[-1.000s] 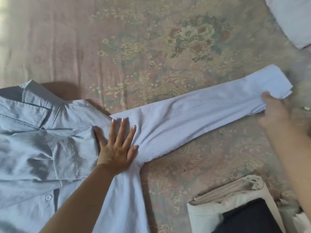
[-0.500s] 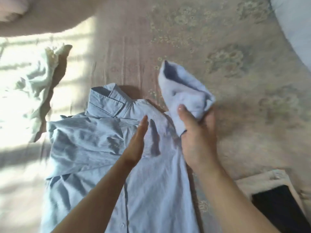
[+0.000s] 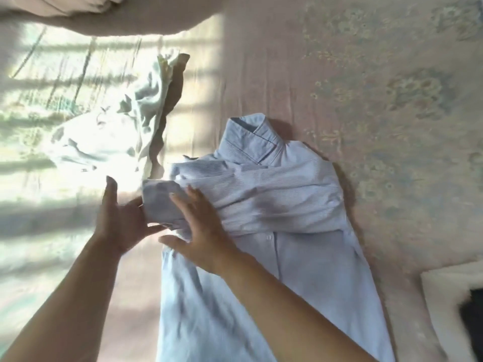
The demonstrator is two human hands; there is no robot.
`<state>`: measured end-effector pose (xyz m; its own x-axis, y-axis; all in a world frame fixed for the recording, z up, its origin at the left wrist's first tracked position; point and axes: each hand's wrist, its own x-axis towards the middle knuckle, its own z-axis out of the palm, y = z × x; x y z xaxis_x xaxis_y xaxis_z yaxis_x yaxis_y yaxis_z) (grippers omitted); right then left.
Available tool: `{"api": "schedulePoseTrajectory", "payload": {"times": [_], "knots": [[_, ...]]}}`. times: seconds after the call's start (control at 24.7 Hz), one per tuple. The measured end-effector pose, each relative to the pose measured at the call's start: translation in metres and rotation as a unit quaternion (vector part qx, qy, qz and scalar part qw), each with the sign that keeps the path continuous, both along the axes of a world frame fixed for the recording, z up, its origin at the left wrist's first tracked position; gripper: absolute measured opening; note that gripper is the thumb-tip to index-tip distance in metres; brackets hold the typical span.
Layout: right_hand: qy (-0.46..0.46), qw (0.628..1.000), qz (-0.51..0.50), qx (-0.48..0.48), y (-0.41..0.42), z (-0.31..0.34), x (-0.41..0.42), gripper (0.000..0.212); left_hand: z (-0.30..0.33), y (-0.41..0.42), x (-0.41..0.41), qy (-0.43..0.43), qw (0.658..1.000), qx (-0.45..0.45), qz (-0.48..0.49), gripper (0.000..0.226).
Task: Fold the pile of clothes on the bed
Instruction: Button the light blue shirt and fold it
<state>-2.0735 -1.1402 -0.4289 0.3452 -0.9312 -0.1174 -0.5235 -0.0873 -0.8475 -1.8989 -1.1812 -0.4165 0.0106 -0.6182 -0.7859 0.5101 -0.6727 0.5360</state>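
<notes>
A light blue striped shirt lies on the bed, collar pointing away from me and buttons facing up. Both sleeves are folded across its chest. My right hand lies flat with straight fingers on the folded sleeve near the shirt's left edge. My left hand is just left of the shirt, fingers spread, its thumb touching the sleeve cuff that sticks out over the edge.
A crumpled pale garment lies in bright sunlight at the left. Folded cream and dark clothes are stacked at the lower right. The floral bedsheet stretches behind and right of the shirt.
My right hand carried the right sleeve from stretched out at the right across the shirt's chest and laid it down. My left hand moved off the chest to the shirt's left edge.
</notes>
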Motion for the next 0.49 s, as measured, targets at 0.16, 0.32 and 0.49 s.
{"api": "schedulePoseTrajectory", "payload": {"times": [0.16,0.32,0.49], "knots": [[0.175,0.977,-0.111,-0.044,0.002,-0.044,-0.106,0.052,-0.043,0.001,0.022,-0.270,0.955,-0.002,-0.121,0.032],[0.378,0.912,-0.161,0.018,-0.008,-0.071,-0.209,0.059,-0.058,0.006,0.013,-0.487,0.856,-0.126,-0.117,0.031],[0.408,0.890,-0.088,0.182,-0.026,-0.090,-0.236,0.065,-0.076,0.015,0.015,-0.486,0.869,-0.075,-0.056,0.031]]}}
